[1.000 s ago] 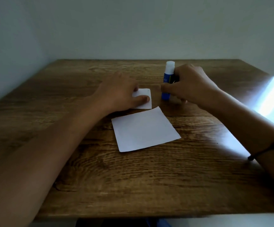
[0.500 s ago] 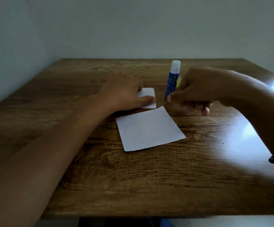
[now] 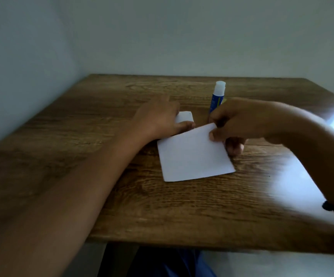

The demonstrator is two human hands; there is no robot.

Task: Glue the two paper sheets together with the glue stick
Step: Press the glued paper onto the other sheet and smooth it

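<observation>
Pinching the far right corner of the large white paper sheet [image 3: 194,154], the right hand [image 3: 240,120] lifts it; the left hand [image 3: 158,118] presses flat on the small white paper sheet [image 3: 185,116], near the upright blue glue stick [image 3: 216,98].

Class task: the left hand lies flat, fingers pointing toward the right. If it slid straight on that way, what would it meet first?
Probably the glue stick, standing just beyond the small sheet under the left hand; depth is uncertain.

- Two white paper sheets: a small one [image 3: 185,116] just left of the glue stick, a larger one [image 3: 194,156] in front of it.
- One blue glue stick [image 3: 216,97], standing upright.
- Two hands: left hand [image 3: 160,118], right hand [image 3: 240,120].
- One wooden table [image 3: 202,212].
</observation>
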